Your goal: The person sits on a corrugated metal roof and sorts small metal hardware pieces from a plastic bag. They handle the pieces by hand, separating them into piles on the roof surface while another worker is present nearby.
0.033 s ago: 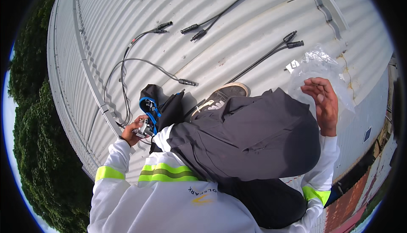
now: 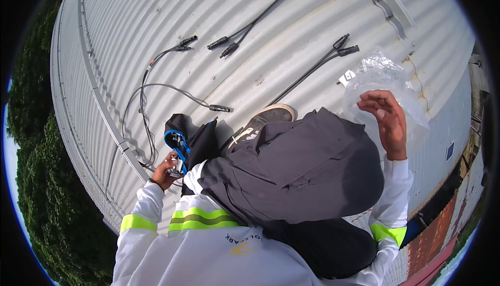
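My left hand (image 2: 164,173) has its fingers closed around silver metal clamps (image 2: 177,168). It is beside a black bag (image 2: 202,143) with blue trim, whose mouth is open and shows more metal pieces inside. To the right, beyond my bent knee, my right hand (image 2: 388,125) is raised with its fingers loosely curved and apart, and I see nothing in it. A crumpled clear plastic bag (image 2: 386,72) lies just past and beside that hand; whether the two touch, I cannot tell.
Black cables with connectors (image 2: 219,108) lie across the corrugated metal roof (image 2: 172,13). A metal rail (image 2: 107,117) runs along the left, with trees (image 2: 39,182) beyond the roof edge. Another rail (image 2: 393,0) stands at upper right. My shoe (image 2: 268,119) is planted near the black bag.
The whole view has shifted slightly, so the roof, cables and bags appear farther left. Both hands keep nearly the same pose, the left still holding the metal clamps.
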Available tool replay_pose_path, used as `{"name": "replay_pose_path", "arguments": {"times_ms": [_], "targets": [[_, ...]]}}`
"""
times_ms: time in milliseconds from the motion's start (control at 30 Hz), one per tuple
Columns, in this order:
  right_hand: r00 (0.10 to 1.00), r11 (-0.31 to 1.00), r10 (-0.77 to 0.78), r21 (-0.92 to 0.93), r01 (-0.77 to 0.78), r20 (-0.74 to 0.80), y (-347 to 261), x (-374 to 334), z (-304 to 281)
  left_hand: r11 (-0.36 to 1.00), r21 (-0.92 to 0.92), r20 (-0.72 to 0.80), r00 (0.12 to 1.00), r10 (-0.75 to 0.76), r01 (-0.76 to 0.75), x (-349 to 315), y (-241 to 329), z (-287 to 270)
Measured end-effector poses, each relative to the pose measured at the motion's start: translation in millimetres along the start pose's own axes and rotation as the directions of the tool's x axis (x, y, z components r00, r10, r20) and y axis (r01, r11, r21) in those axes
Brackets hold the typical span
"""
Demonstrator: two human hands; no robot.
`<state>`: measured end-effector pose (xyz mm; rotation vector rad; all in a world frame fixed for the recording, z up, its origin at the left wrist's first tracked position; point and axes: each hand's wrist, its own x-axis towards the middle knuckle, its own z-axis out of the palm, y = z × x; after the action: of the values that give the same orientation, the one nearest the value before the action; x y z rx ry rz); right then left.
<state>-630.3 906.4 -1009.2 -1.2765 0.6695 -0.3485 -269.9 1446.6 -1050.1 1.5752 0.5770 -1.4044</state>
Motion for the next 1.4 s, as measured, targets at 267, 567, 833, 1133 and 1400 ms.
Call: {"name": "replay_pose_path", "arguments": {"times_ms": [267,567,833,1133,1400], "targets": [[0.976,0.972,0.215,-0.108,-0.211,0.031,16,-12,-39,0.691,0.583,0.209,0.901,0.381,-0.428,76,-38,-32],[0.866,0.533,-0.231,-0.802,-0.269,-0.444,19,2,-113,0.704,0.575,0.126,0.895,0.427,-0.417,74,-38,-78],[0.863,0.559,-0.181,-0.771,-0.305,-0.472,2,27,-142,-0.674,0.732,-0.095,0.995,0.042,0.098,10,131,71],[0.868,0.331,0.084,-0.808,-0.487,-0.489,85,6,-132,-0.520,0.270,0.963,0.219,0.157,-0.810,104,143,437],[0.916,-0.082,0.224,-0.943,-0.323,-0.333,79,-35,-92,-0.387,0.104,0.995,0.099,0.034,-0.916,237,82,543]]}}
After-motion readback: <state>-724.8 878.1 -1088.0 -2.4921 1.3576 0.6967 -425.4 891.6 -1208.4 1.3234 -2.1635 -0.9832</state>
